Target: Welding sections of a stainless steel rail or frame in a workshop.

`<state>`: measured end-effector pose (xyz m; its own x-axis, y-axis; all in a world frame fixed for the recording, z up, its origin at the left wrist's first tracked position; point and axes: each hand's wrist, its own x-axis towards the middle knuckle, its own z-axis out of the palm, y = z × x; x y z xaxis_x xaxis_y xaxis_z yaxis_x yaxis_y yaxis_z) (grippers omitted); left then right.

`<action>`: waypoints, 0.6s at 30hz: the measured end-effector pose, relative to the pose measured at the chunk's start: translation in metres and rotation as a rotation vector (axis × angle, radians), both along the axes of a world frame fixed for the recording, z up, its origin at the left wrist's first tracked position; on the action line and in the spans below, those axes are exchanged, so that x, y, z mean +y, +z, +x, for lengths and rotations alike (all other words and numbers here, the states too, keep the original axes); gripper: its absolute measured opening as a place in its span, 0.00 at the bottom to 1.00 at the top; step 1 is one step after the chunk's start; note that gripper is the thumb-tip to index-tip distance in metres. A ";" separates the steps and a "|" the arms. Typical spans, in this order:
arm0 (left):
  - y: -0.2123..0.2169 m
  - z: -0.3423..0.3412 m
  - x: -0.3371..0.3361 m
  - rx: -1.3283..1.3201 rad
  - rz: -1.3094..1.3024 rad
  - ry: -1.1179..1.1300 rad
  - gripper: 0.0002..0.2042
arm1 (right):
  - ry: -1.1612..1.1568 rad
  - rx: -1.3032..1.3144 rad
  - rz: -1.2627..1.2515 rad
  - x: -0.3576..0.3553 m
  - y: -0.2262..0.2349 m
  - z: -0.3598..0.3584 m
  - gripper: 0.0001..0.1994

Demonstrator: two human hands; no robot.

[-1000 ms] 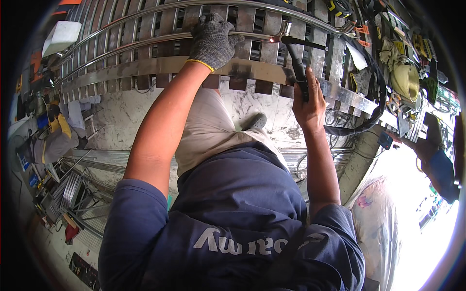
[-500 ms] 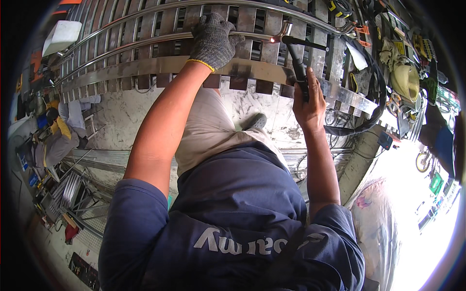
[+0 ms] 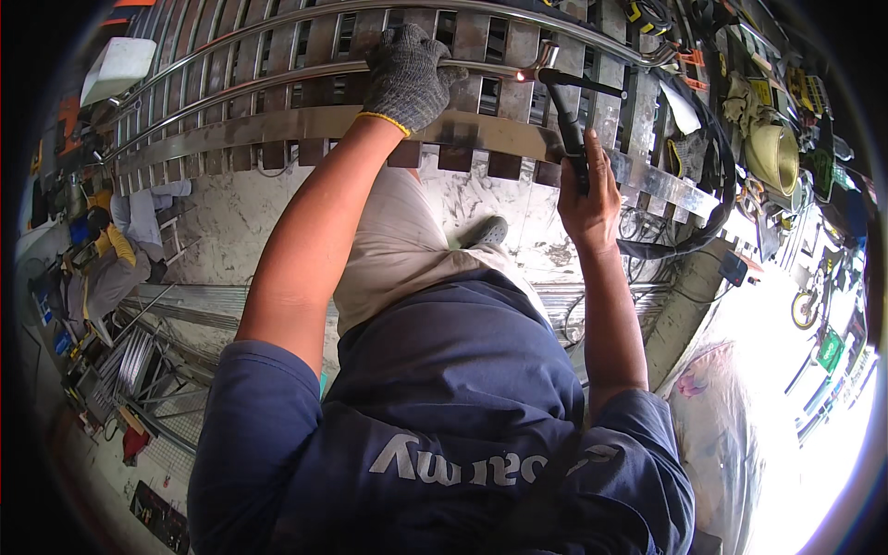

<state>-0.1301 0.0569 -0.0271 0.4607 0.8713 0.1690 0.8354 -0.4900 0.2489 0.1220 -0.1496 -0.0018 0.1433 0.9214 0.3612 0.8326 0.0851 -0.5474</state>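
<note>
You're wrapping your left hand (image 3: 407, 74), in its grey knit glove, right around the upper steel rail (image 3: 277, 79) of the metal railing frame (image 3: 305, 120), fingers curling shut over the tube and pinning it. Your bare right hand (image 3: 587, 199) is clenching the black handle of the welding torch (image 3: 566, 120), fingers folded tight around it, thumb side facing you. The torch is reaching up past your knuckles, its tip sitting at the rail just beside your gloved fingertips, and a small bright spark (image 3: 529, 76) is glowing there. The black hose (image 3: 712, 176) is looping away beyond your right wrist. Below your fingers, the flat slats (image 3: 462, 148) are running across, and your grey shoe (image 3: 486, 231) is standing on the pale floor (image 3: 231, 222) underneath.
</note>
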 end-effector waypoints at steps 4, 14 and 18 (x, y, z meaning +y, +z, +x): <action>-0.001 -0.001 0.002 -0.037 -0.049 -0.010 0.17 | 0.000 0.001 -0.002 0.000 0.001 -0.001 0.30; 0.001 0.002 -0.001 -0.022 0.047 -0.020 0.18 | -0.013 0.023 0.000 -0.001 0.000 0.000 0.33; 0.007 -0.001 0.000 -0.041 -0.053 -0.031 0.19 | -0.048 0.001 0.081 -0.001 0.007 -0.005 0.33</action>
